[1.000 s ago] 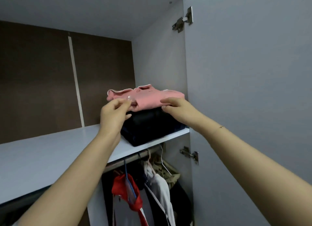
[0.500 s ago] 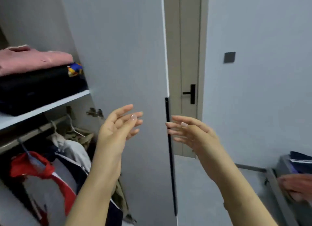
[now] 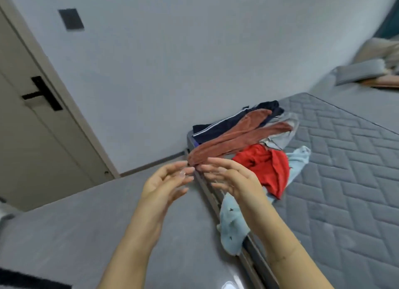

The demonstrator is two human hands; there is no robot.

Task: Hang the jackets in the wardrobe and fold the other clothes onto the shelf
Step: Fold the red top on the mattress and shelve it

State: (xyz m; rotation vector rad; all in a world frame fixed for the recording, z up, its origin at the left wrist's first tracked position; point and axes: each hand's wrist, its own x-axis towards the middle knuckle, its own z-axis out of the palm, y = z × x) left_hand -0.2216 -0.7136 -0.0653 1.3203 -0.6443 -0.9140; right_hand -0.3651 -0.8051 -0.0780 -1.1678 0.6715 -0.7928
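Left hand (image 3: pixel 164 181) and right hand (image 3: pixel 232 178): fingers spread wide, empty. Clothes pile (image 3: pixel 248 141) on mattress (image 3: pixel 345 159) beyond; light-blue garment (image 3: pixel 232 226) partly hidden behind right forearm.

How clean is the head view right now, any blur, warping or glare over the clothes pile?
Head view: motion blur smears the top-right corner and softens the open left hand and right hand; wide-angle warping tilts the beige door; a small glare spot sits at the bottom edge; the rust-brown garment and red garment stay evenly lit.
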